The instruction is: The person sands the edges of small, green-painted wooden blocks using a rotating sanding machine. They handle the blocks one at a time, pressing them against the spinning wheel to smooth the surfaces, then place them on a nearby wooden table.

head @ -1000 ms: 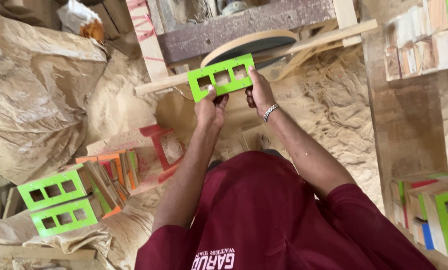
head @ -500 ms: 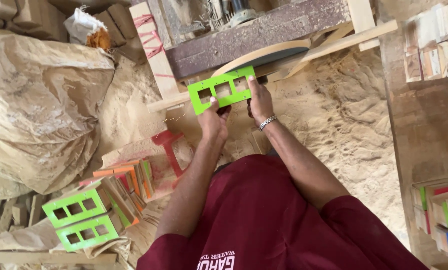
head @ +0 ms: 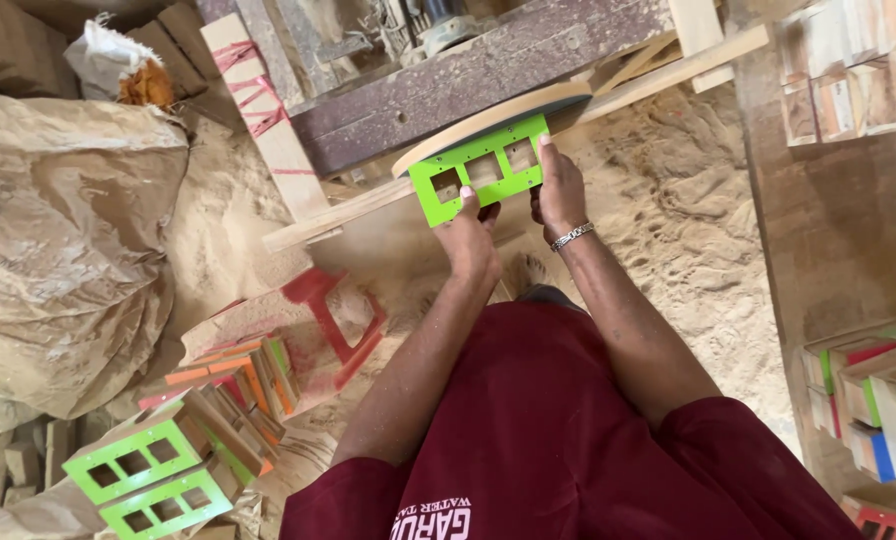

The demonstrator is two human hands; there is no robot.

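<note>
- Far left, a crumpled brown paper sack (head: 63, 250) slumps on the sawdust-covered floor (head: 688, 230), its surface creased and dusty.
- Below it lie stacked green-faced wooden blocks with rectangular cut-outs (head: 153, 480), and beside them orange and red painted pieces (head: 253, 375) half sunk in the sawdust.
- At centre, the left hand (head: 468, 240) grasps the lower left edge of the bright green flat wooden panel with three rectangular windows (head: 480, 168), thumb laid on its face.
- The panel is held up against the rim of a round pale wooden disc (head: 488, 120), which sits below a dark weathered timber beam (head: 488, 75).
- The right hand (head: 560, 190), with a metal bracelet at the wrist, grips the panel's right end, fingers closed over the edge.
- To do this well, I judge both hands should keep the panel square and steady to the disc, with light even pressure and fingertips clear of the rim.
- Far right, a rough wooden shelf (head: 828, 230) carries stacked painted blocks in green, red and blue (head: 873, 400).
</note>
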